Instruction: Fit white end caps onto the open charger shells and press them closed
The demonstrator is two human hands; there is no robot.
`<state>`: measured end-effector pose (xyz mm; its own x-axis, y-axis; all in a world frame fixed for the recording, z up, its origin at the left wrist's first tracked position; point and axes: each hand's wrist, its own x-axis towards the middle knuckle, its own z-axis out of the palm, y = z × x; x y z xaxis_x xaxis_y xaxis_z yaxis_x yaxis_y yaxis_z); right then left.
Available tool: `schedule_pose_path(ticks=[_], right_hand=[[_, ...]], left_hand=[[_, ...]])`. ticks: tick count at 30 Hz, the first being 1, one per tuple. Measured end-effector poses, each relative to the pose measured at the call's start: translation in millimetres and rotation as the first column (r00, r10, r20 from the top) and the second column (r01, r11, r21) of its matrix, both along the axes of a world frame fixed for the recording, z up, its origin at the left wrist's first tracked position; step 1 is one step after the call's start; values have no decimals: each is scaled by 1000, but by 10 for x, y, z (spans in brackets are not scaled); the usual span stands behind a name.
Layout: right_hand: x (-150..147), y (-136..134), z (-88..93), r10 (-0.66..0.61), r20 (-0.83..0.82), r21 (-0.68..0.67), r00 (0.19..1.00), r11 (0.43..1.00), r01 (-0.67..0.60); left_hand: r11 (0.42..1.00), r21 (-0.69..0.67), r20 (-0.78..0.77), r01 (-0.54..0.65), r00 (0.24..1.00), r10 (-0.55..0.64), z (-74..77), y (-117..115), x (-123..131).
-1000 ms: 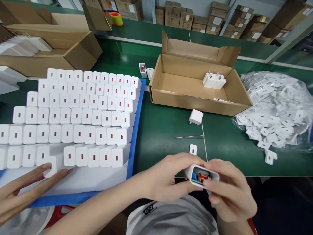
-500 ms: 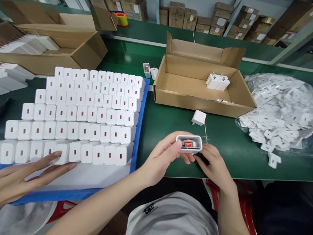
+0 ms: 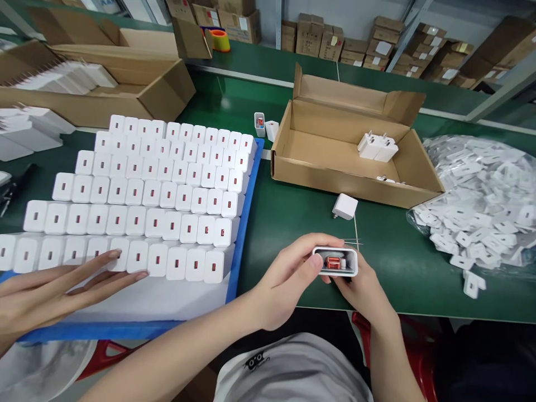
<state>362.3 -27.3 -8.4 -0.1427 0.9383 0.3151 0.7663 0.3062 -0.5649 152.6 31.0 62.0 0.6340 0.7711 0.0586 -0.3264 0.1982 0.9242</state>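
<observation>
My left hand (image 3: pixel 288 279) grips an open white charger housing (image 3: pixel 355 262), thumb on its near left corner and fingers round the back. Inside the housing, orange-red USB port parts (image 3: pixel 334 262) and a white component show. Thin metal wires (image 3: pixel 352 242) stick out behind it. My right hand (image 3: pixel 364 290) is closed against the housing's right side and underside; its fingertips are hidden behind it. A white charger (image 3: pixel 345 206) with prongs lies on the green table just beyond my hands.
To the left, a blue-edged tray (image 3: pixel 245 218) bears rows of white chargers (image 3: pixel 135 220); a co-worker's hand (image 3: pixel 54 293) touches the front row. An open cardboard box (image 3: pixel 318 142) with several chargers stands ahead. At right lies a plastic bag (image 3: pixel 481 195) of white covers.
My hands and the charger housing have shifted slightly right and down in view. My right hand sits further behind the housing. The whole scene has also shifted slightly with the camera.
</observation>
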Motion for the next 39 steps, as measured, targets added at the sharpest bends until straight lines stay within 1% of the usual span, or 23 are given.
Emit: schedule_pose_path(ticks=[2,4,6,7,8,10,11,13,16,19,24,26,28,29,30,31,32,33,34,35,37,39], right_hand=[[19,-24,55,-37,-31,33,999,999,38],[54,-56,180,-96,-156,103,983,988,113],[77,-90,360,-132,-331,225,934,951,214],[76,-104,458,-113,-390,293,914,926,239],[63,-116,552,-69,-406,346,911,911,223],[5,-126,701,50,-311,393,949,916,81],[-34,-125,748,101,-249,385,963,923,3],[-111,-114,785,161,-174,358,972,929,-90],[-167,-93,757,225,-150,357,963,921,-159],[-143,-75,733,285,-143,354,948,909,-220],[-53,-44,766,304,-43,385,952,884,-265],[-35,-46,774,313,-25,373,950,884,-281],[-45,-66,766,335,-41,336,941,892,-303],[-64,-83,756,318,-88,322,944,906,-275],[-93,-105,742,265,-177,315,948,928,-200],[-130,-130,724,184,-297,304,937,949,-90],[-174,-156,704,86,-424,264,902,964,32],[-222,-181,682,-11,-531,194,848,972,134],[-271,-202,661,-83,-603,109,793,976,186],[-317,-219,642,-128,-643,24,755,982,187],[-397,-238,615,-158,-676,-100,720,987,123],[-459,-239,607,-179,-709,-139,682,984,115]], left_hand=[[1000,16,-14,11,1000,-10,0,-8,6],[1000,2,-32,16,999,-16,2,-24,24],[999,-39,-68,20,997,-23,0,-48,51],[998,-60,-93,26,995,-32,-4,-60,66],[996,-78,-119,36,992,-45,-10,-71,79],[994,-88,-158,69,984,-83,-27,-87,99],[994,-75,-173,83,980,-95,-36,-90,104],[995,-22,-201,97,974,-100,-54,-89,105],[991,59,-225,117,969,-101,-78,-84,94],[985,113,-208,127,973,-101,-83,-84,84],[971,212,-188,110,980,-70,-60,-78,91],[957,274,-201,96,979,-40,-63,-71,97],[944,321,-214,70,977,0,-77,-68,99],[943,330,-212,54,977,18,-85,-68,98],[942,333,-198,33,980,36,-94,-70,96],[940,340,-175,6,983,57,-100,-72,94],[933,358,-142,-29,986,85,-105,-74,91],[921,384,-107,-69,987,119,-107,-75,87],[903,416,-72,-109,986,152,-107,-74,85],[883,446,-42,-144,983,181,-105,-72,83],[856,485,-11,-181,977,212,-100,-65,82],[849,494,-6,-188,976,219,-94,-59,83]])
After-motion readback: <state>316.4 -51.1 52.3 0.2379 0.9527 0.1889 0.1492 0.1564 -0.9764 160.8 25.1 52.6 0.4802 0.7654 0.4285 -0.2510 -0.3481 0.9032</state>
